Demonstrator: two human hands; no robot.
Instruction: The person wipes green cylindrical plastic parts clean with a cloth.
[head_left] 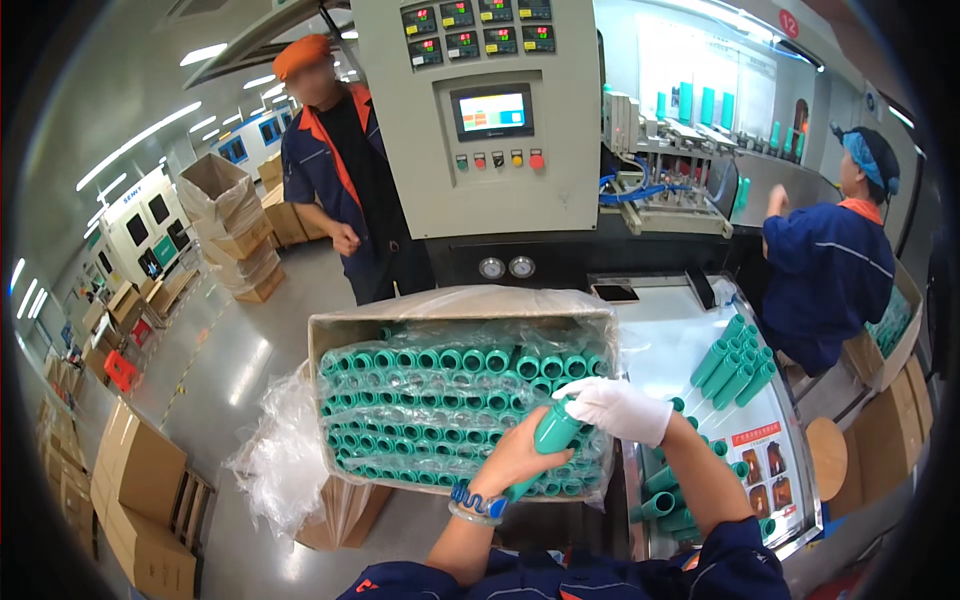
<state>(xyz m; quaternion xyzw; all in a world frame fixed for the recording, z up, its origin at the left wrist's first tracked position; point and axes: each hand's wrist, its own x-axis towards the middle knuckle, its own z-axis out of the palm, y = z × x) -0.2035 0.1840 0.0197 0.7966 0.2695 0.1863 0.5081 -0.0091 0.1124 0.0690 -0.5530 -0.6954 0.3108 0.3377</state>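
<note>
A green plastic bottle (557,430) is held tilted in front of me, over the near right part of an open carton (455,308). My left hand (520,452), bare and with a blue band and a clear bangle at the wrist, is wrapped round its body. My right hand (622,410), in a white glove, has its fingers closed at the bottle's upper end. Inside the carton, rows of similar green bottles (420,402) lie with their round mouths toward me, and clear plastic film covers and separates the rows.
Right of the carton is a white worktable (655,350) with standing green bottles (735,368), others lying nearer (655,505), and a dark phone (615,293). A machine cabinet (480,200) rises behind. One co-worker (345,170) stands back left, another (830,250) right. Cartons (140,490) stand left.
</note>
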